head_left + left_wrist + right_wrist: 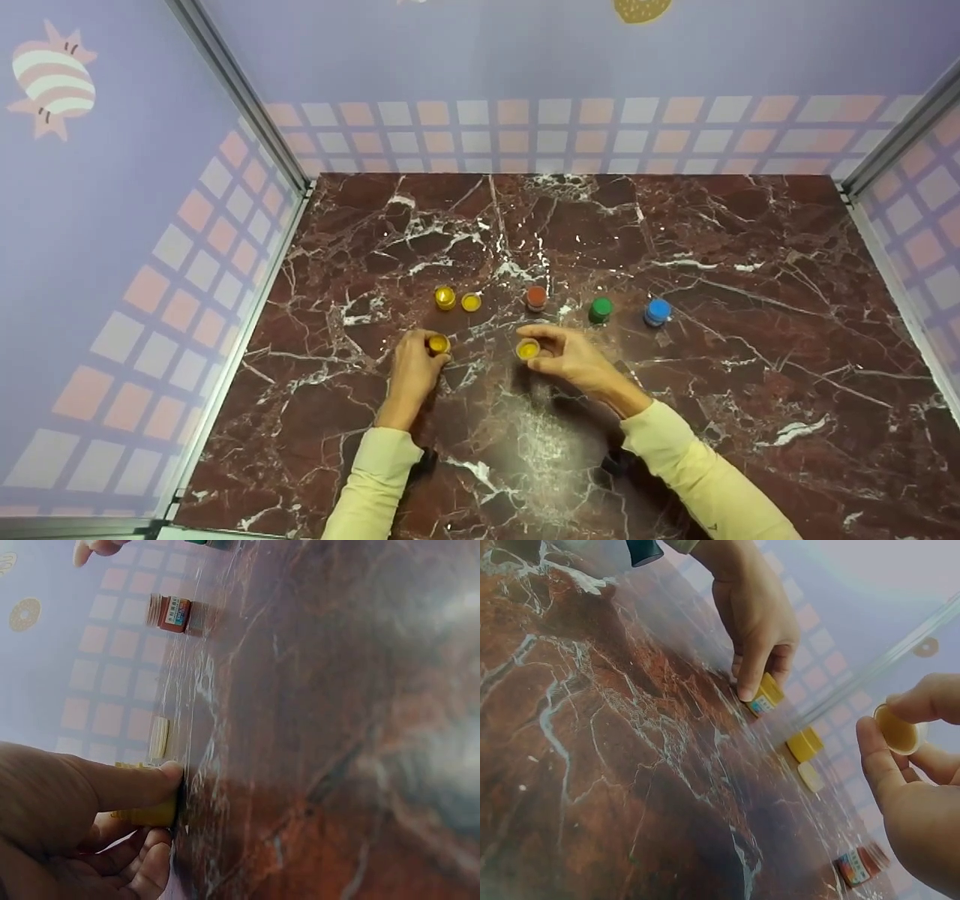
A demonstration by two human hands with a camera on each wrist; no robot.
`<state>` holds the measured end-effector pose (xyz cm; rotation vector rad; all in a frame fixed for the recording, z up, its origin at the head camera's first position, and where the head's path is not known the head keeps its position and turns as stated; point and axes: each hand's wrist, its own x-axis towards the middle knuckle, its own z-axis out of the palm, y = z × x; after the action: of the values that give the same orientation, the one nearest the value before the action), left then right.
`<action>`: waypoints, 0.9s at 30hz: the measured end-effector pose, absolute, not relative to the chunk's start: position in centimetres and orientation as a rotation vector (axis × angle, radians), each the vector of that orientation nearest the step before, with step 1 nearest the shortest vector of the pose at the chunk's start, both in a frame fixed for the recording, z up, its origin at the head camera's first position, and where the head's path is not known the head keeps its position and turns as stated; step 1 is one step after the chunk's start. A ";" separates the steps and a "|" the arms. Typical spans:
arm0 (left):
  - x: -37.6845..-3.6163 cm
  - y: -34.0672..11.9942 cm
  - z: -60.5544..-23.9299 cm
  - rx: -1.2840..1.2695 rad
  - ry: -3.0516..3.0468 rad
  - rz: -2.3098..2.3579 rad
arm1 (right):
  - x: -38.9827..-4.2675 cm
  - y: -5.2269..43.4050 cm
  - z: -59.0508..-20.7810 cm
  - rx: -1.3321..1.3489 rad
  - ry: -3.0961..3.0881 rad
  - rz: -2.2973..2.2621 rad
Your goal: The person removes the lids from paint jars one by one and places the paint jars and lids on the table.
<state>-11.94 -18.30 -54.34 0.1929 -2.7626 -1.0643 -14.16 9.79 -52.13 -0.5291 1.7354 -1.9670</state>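
Left hand (411, 367) grips a small yellow paint pot (438, 343); right hand (574, 358) pinches its round yellow lid (527, 349).
Curled fingers hide most of the pot's body.

In front of you on the marble table (750, 360) are five small paint pots: two yellow, at (445, 298) and (438, 344), one red (535, 298), one green (600, 310) and one blue (657, 312). There are two loose yellow lids, at (470, 302) and (527, 349).
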 end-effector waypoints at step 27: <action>-12.6 -18.2 -54.1 0.237 -2.787 -1.084 | -16.2 3.3 -52.2 -0.782 2.290 -1.570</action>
<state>-12.60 -18.22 -54.09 0.2372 -2.7875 -1.0845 -16.18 3.33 -52.24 -0.7820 2.2901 -1.5697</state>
